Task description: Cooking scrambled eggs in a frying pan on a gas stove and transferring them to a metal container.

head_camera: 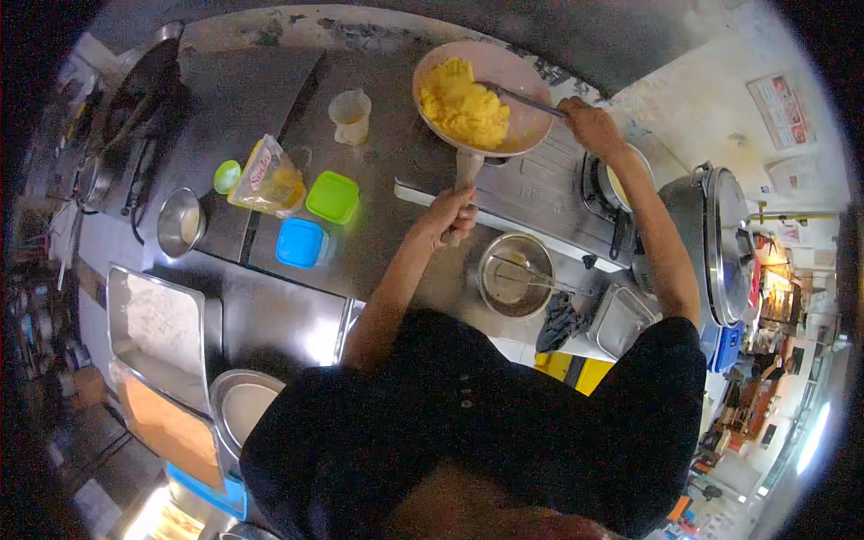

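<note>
A light pinkish frying pan (526, 74) is over the stove at the top centre, with a soft yellow mass like scrambled egg (462, 104) heaped on its left side. My left hand (450, 212) grips the pan's handle from below. In my right hand (592, 128) is the end of a dark-handled utensil (523, 100); its head lies in the yellow food. Just below the stove, a steel bowl (516, 307) holds a wire whisk (526, 270). Beneath my right forearm sits a smaller pan (631, 152) with pale yellow contents.
Left on the steel counter are a plastic pitcher (350, 116), a plastic bag (268, 177), green (333, 197) and blue (299, 243) lidded containers and a small steel bowl (181, 223). Trays of white (158, 317) and orange-brown powder (169, 428) stand lower left. A large lidded pot (722, 246) is right.
</note>
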A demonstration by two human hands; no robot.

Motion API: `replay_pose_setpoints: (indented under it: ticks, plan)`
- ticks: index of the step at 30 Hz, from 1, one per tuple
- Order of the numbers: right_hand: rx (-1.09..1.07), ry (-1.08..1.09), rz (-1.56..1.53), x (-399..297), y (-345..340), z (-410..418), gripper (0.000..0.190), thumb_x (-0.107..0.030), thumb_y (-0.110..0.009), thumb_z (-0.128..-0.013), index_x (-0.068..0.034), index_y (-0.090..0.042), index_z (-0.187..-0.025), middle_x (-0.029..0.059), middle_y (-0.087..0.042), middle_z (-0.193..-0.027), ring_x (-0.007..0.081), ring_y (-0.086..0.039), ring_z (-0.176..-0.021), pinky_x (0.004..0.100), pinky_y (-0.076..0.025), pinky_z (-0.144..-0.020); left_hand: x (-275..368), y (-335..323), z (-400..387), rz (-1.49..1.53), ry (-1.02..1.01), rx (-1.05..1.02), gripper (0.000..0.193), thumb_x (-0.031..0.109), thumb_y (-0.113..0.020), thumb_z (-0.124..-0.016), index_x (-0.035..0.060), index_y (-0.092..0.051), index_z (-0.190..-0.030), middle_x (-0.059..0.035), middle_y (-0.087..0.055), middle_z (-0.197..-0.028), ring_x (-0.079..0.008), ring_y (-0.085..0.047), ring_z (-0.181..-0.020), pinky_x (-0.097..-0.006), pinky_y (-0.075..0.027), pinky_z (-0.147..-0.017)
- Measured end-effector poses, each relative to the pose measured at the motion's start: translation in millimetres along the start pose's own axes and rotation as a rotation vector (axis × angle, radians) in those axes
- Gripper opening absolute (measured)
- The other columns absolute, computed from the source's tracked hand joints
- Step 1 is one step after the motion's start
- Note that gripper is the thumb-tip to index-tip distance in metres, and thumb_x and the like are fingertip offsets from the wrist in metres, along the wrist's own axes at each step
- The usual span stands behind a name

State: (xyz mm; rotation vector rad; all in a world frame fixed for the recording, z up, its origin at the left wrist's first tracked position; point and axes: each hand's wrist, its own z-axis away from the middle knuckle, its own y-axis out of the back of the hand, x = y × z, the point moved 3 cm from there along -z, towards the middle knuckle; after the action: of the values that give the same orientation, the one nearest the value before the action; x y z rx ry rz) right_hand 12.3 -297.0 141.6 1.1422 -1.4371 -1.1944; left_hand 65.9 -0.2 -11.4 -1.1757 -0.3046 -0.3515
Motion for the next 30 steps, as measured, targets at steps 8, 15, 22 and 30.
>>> replay_pose_setpoints:
  ticks: [8, 15, 22, 30]
  plan:
    - [-0.1, -0.078, 0.197, -83.0, 51.1, 62.5, 0.023, -0.013, -0.051, -0.09, -0.011, -0.061, -0.11, 0.0133, -0.058, -0.103, 0.0335, -0.064, -0.085, 0.0446, -0.052, -0.072, 0.5, -3.5, -0.1, -0.069, -0.04, 0.055, 0.026, 0.037, -0.055, -0.094, 0.0143, -0.043, -0.09, 0.0058, -0.038, -0.058, -0.0052, -0.032, -0.043, -0.0223, -0.029, -0.033]
    - [0.01, -0.122, 0.275, -104.4, 59.2, 51.4, 0.019, -0.015, -0.051, -0.089, -0.01, -0.064, -0.102, 0.0141, -0.06, -0.092, 0.0322, -0.064, -0.082, 0.0436, -0.052, -0.07, 1.4, 3.9, -1.2, -0.103, -0.052, 0.097, 0.028, 0.037, -0.056, -0.094, 0.0134, -0.044, -0.085, 0.0053, -0.039, -0.058, -0.0054, -0.035, -0.042, -0.0216, -0.03, -0.032]
    - [-0.098, -0.204, 0.33, -88.8, 33.6, 40.3, 0.017, -0.018, -0.051, -0.09, -0.012, -0.066, -0.095, 0.0125, -0.062, -0.089, 0.0341, -0.064, -0.075, 0.0437, -0.052, -0.067, -1.3, -3.0, -1.1, -0.027, -0.08, 0.068, 0.025, 0.037, -0.057, -0.093, 0.0135, -0.048, -0.092, 0.006, -0.037, -0.056, -0.0048, -0.031, -0.038, -0.0215, -0.025, -0.029]
    - [-0.089, -0.221, 0.47, 15.1, 47.3, -49.1, 0.021, -0.022, -0.051, -0.088, -0.009, -0.068, -0.091, 0.0165, -0.068, -0.091, 0.0363, -0.066, -0.083, 0.0473, -0.053, -0.071, 7.8, -16.6, 13.6, -0.052, 0.024, 0.096, 0.029, 0.039, -0.052, -0.095, 0.0157, -0.042, -0.082, 0.0065, -0.036, -0.057, -0.004, -0.031, -0.042, -0.0226, -0.028, -0.035]
